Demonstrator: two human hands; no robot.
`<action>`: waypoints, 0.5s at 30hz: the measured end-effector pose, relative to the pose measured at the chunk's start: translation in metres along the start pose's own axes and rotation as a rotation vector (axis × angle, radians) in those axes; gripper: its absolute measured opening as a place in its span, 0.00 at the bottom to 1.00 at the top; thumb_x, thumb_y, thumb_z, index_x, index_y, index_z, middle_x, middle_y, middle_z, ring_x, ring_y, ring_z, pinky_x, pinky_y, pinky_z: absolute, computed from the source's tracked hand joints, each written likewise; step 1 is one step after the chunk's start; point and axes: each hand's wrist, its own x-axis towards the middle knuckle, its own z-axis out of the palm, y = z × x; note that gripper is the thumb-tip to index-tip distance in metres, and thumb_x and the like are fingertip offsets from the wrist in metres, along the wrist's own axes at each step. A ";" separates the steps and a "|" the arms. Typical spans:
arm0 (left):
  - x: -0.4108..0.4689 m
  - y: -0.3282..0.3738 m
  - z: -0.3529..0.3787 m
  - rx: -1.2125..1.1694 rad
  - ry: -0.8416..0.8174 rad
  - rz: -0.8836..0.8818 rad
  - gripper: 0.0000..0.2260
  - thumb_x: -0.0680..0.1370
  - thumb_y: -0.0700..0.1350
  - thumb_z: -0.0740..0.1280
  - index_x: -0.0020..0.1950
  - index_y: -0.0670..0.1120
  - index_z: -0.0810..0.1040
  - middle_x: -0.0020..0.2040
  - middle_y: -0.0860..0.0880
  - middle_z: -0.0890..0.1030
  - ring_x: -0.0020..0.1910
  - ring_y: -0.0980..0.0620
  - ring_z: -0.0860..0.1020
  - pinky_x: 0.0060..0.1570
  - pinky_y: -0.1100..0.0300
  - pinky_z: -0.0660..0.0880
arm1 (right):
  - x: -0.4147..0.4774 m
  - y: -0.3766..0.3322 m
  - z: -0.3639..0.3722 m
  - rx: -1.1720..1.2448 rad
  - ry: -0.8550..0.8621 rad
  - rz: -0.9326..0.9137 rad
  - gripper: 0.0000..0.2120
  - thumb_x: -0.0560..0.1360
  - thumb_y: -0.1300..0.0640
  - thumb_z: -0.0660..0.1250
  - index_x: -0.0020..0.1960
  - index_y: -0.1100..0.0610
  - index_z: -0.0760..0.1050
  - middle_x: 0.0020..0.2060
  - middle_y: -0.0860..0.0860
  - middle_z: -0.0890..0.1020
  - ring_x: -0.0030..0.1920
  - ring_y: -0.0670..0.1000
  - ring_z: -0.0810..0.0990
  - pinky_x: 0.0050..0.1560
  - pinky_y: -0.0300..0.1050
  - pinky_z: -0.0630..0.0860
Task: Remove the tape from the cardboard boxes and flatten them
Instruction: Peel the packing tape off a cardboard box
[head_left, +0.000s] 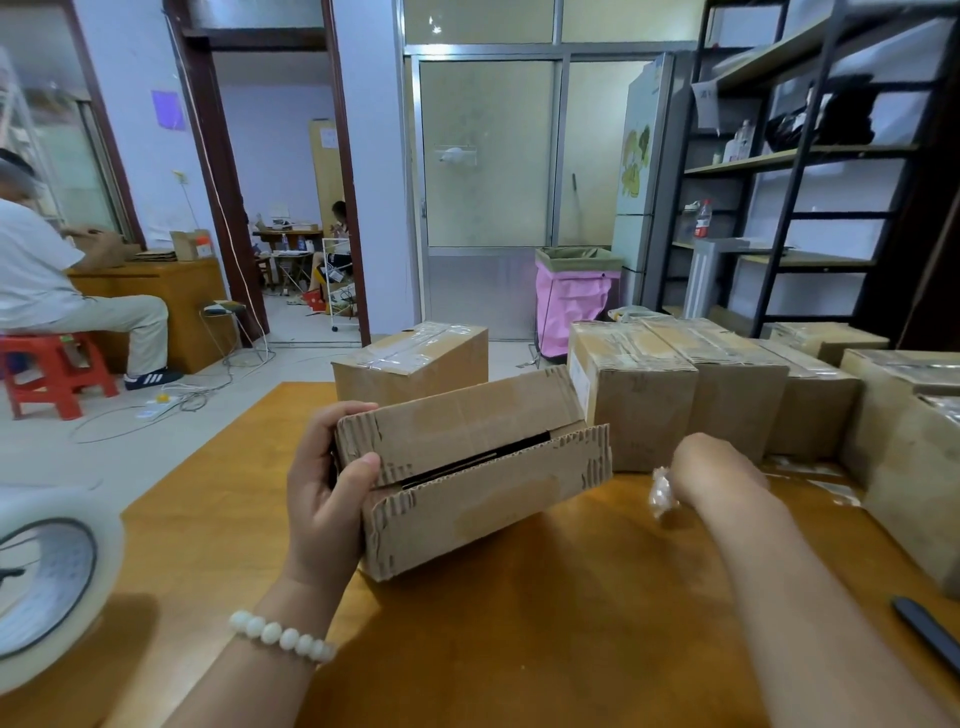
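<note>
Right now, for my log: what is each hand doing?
Left hand: grips the box.
Right hand: holds a tape wad.

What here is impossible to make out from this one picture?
Head view only:
- Held box inside: only a dark slit between flaps shows.
- Right hand fingers: turned away, behind a blurred tape wad.
- Tape roll: blurred, cut by the left edge.
- Dark pen-like thing: cut by the right edge.

A black pen (928, 634) lies on the orange table (571, 623); a pink bin (571, 304) stands beyond.
</note>
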 end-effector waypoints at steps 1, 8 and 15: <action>0.000 0.000 0.000 0.002 0.001 0.000 0.12 0.67 0.50 0.62 0.47 0.62 0.79 0.37 0.58 0.76 0.37 0.57 0.73 0.34 0.65 0.73 | -0.001 0.001 0.000 0.014 0.031 -0.003 0.08 0.73 0.55 0.71 0.46 0.57 0.74 0.49 0.55 0.77 0.55 0.58 0.76 0.53 0.48 0.73; 0.000 -0.001 0.001 -0.013 -0.008 0.001 0.12 0.67 0.50 0.62 0.47 0.62 0.79 0.37 0.58 0.76 0.37 0.57 0.72 0.33 0.64 0.73 | -0.004 0.004 0.005 0.196 0.232 -0.095 0.09 0.77 0.51 0.67 0.46 0.57 0.73 0.40 0.53 0.76 0.43 0.54 0.76 0.42 0.48 0.73; -0.003 -0.005 0.000 0.031 -0.044 0.023 0.13 0.69 0.49 0.62 0.51 0.58 0.77 0.41 0.51 0.75 0.39 0.49 0.72 0.36 0.56 0.72 | -0.056 -0.023 -0.009 0.993 0.165 -0.634 0.25 0.74 0.34 0.52 0.48 0.54 0.74 0.43 0.49 0.79 0.44 0.49 0.76 0.44 0.44 0.70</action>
